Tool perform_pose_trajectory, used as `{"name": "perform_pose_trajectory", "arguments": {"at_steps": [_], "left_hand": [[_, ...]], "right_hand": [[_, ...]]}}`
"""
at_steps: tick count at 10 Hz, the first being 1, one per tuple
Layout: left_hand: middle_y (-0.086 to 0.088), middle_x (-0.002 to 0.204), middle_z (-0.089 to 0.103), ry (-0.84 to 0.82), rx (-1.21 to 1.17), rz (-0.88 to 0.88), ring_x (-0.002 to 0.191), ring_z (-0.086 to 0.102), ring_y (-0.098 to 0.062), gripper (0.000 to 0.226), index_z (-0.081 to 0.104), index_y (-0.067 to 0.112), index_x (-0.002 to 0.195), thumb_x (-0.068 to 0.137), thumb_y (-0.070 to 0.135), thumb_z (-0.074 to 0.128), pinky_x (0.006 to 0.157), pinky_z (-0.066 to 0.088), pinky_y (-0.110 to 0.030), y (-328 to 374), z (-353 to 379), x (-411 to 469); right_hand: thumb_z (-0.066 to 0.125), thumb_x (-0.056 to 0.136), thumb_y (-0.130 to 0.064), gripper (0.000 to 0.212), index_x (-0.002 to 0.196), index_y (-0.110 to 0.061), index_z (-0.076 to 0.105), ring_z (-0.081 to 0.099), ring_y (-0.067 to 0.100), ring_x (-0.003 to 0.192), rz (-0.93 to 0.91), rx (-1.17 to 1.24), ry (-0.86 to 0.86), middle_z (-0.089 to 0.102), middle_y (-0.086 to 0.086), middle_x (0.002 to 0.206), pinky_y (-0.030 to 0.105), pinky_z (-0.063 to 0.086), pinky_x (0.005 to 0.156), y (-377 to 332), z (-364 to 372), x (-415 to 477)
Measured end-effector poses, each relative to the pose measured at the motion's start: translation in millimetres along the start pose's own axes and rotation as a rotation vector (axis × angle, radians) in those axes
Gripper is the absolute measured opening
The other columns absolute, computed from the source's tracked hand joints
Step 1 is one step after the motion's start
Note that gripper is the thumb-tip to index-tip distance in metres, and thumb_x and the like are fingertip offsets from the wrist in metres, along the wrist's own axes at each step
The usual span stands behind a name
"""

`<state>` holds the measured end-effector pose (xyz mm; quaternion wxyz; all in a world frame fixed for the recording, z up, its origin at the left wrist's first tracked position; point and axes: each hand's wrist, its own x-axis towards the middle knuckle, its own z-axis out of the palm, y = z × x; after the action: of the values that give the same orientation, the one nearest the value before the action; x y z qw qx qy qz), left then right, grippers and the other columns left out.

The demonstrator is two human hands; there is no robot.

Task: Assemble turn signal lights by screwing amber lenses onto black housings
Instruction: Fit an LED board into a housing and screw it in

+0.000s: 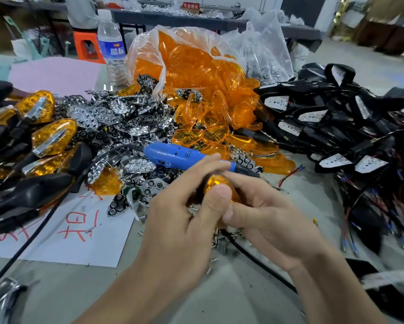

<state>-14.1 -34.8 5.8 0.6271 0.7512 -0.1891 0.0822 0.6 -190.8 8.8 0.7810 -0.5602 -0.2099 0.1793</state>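
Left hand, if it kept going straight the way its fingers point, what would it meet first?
Most likely the blue plastic electric screwdriver, lying just beyond the left hand's fingers, though depth is unclear. That hand grips an amber plastic lens.

Bare counter [67,291] lies open across the lower left and bottom centre of the frame, crossed by a black cable [21,250] over a white sheet [91,244]. The left hand [180,220] and right hand [268,216], both gripping an amber light [216,183], fill the middle above loose screws [219,242]. Finished lights [53,136] crowd the left edge. Chrome reflectors [95,115], a blue screwdriver [173,154] and a bag of amber lenses [191,66] block the centre. Black housings [325,118] with trailing wires [287,176] block the right.
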Motion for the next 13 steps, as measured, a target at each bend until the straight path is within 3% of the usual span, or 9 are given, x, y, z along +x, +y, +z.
{"name": "perform_pose_trajectory", "arguments": {"at_steps": [2,3,5,7,8,9,10,11,13], "left_hand": [[0.041,0.137,0.052,-0.071,0.014,-0.169,0.124,0.048,0.024,0.073,0.040,0.063,0.144,0.081,0.057,0.075,0.100,0.042,-0.010,-14.4,-2.7,4.1],[0.037,0.126,0.065,-0.082,0.041,-0.230,0.113,0.063,0.013,0.088,0.040,0.057,0.149,0.070,0.055,0.078,0.097,0.048,-0.021,-18.0,-0.1,6.1],[-0.004,0.085,0.080,-0.108,-0.080,-0.275,0.064,0.071,-0.022,0.048,0.075,0.044,0.114,0.071,0.024,0.077,0.070,0.063,-0.038,-17.7,-9.0,15.4],[-0.015,0.078,0.074,-0.081,-0.463,-0.384,0.041,0.049,-0.009,0.040,0.084,0.023,0.103,0.066,0.009,0.077,0.045,0.045,-0.016,-15.9,-52.1,30.5],[-0.012,0.079,0.077,0.077,-0.211,-0.284,0.043,0.051,-0.010,0.035,0.085,0.029,0.095,0.071,0.003,0.081,0.046,0.049,-0.020,-15.0,-69.7,36.6],[-0.002,0.090,0.080,0.449,0.426,-0.128,0.073,0.071,-0.020,0.025,0.081,0.037,0.103,0.088,0.017,0.079,0.080,0.061,-0.036,-24.1,-75.8,34.6],[0.003,0.125,0.069,0.598,0.827,0.120,0.117,0.058,-0.023,0.042,0.069,0.022,0.131,0.091,0.030,0.075,0.109,0.040,-0.030,-21.3,-57.2,24.1],[0.016,0.126,0.061,0.581,0.651,0.115,0.122,0.057,-0.012,0.038,0.074,0.024,0.124,0.089,0.037,0.069,0.108,0.025,-0.004,-14.4,-32.0,18.7],[0.007,0.118,0.069,0.625,0.706,0.355,0.108,0.062,-0.016,0.023,0.079,0.013,0.111,0.092,0.024,0.073,0.103,0.035,-0.009,-19.5,-23.9,14.6]], "right_hand": [[0.068,0.086,-0.037,0.060,0.133,-0.001,0.060,0.060,0.044,0.128,-0.051,0.242,0.481,0.066,0.023,0.134,0.055,0.051,0.107,-6.0,-6.1,6.9],[0.061,0.088,-0.036,0.059,0.133,0.001,0.056,0.071,0.041,0.110,-0.063,0.435,0.594,0.069,0.023,0.124,0.049,0.062,0.086,-6.7,-15.1,4.6],[0.058,0.092,-0.038,0.039,0.080,-0.013,0.085,0.067,0.025,0.096,-0.002,0.499,0.582,0.076,0.012,0.099,0.035,0.060,0.084,-6.2,-22.8,-0.8],[0.074,0.075,-0.023,0.042,0.110,-0.004,0.062,0.073,0.028,0.104,-0.018,0.654,0.674,0.070,0.019,0.125,0.037,0.060,0.074,-12.3,-29.5,-2.1],[0.082,0.073,-0.013,0.036,0.104,-0.008,0.064,0.067,0.019,0.088,0.034,0.440,0.574,0.068,0.013,0.108,0.032,0.053,0.078,-10.0,-30.4,-4.2],[0.083,0.064,-0.003,0.044,0.104,-0.014,0.069,0.065,0.026,0.095,0.032,0.177,0.563,0.072,0.010,0.104,0.040,0.052,0.093,-1.3,-28.5,-2.1],[0.080,0.057,0.004,0.046,0.097,-0.017,0.068,0.065,0.028,0.095,-0.056,0.086,0.625,0.075,0.002,0.098,0.039,0.052,0.089,7.1,-19.1,2.6],[0.081,0.054,0.012,0.053,0.097,-0.015,0.066,0.064,0.033,0.099,-0.108,0.146,0.654,0.076,-0.004,0.092,0.037,0.054,0.084,13.1,-11.5,5.1],[0.072,0.067,0.013,0.047,0.104,-0.011,0.058,0.063,0.037,0.102,-0.144,0.296,0.684,0.071,0.010,0.103,0.049,0.048,0.107,17.7,-2.7,9.2]]}}
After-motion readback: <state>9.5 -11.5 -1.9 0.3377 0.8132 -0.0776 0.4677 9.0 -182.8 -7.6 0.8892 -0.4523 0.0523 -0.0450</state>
